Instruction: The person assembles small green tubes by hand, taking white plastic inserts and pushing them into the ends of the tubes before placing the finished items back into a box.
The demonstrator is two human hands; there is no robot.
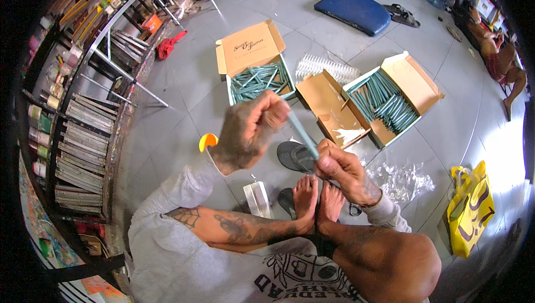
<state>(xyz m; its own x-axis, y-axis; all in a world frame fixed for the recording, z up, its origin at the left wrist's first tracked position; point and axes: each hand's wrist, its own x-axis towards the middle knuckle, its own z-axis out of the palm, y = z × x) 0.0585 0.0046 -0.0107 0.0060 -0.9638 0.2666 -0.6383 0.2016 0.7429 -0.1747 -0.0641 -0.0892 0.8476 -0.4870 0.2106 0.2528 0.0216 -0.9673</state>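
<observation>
A slim teal stick, pen-like in shape [304, 135], slants between my hands above the floor. My right hand [344, 170] pinches its lower end between thumb and fingers. My left hand [253, 127], slightly blurred, is closed in a fist by the upper end; what its fingers grip is hidden. Beyond my hands, an open cardboard box [252, 48] holds many loose teal sticks [261, 82]. Farther right, a second open box [415, 83] contains more of them [384, 102]. Between the two lies an opened brown carton [320, 99] with small white pieces in it.
Crumpled clear plastic [404, 181] lies right of my feet, and a ridged clear plastic sheet [326, 69] behind the boxes. A yellow bag [469, 208] stands at right, a small white carton [257, 199] by my leg. Shelves [83, 152] line the left; another person [501, 60] is at far right.
</observation>
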